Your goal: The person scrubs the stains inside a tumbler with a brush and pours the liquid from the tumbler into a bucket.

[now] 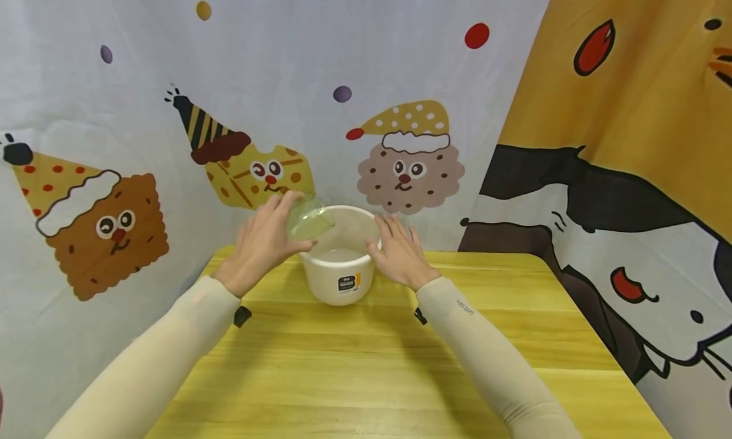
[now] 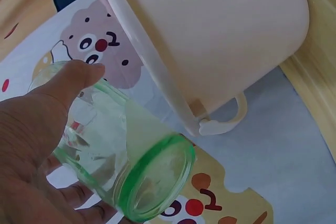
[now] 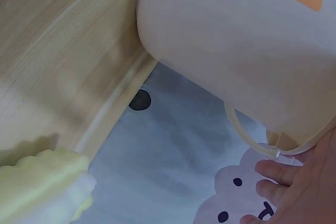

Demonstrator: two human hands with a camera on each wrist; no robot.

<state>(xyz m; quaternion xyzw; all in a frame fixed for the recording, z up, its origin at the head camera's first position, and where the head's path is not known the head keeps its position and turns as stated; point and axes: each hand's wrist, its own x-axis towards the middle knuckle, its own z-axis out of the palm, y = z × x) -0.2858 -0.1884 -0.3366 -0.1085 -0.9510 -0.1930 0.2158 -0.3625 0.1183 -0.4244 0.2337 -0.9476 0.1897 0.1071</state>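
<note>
A pale green see-through cup [image 1: 309, 219] is gripped in my left hand [image 1: 258, 243], thumb on one side and fingers on the other. It is held tilted at the left rim of a white plastic bucket [image 1: 336, 281]; whether it holds liquid I cannot tell. In the left wrist view the cup [image 2: 107, 142] shows a thicker green ring at one end, beside the bucket's handle joint. My right hand [image 1: 402, 256] rests against the bucket's right rim with fingers extended. The right wrist view shows those fingertips [image 3: 275, 174] by the handle's joint at the rim.
The bucket stands near the far edge of a yellow wood-grain table [image 1: 343, 375]. Behind hangs a cartoon-printed cloth [image 1: 274, 58]. Small black pieces [image 1: 242, 316] show under the wrists. A blurred yellow scalloped thing [image 3: 44, 187] appears in the right wrist view; its kind is unclear.
</note>
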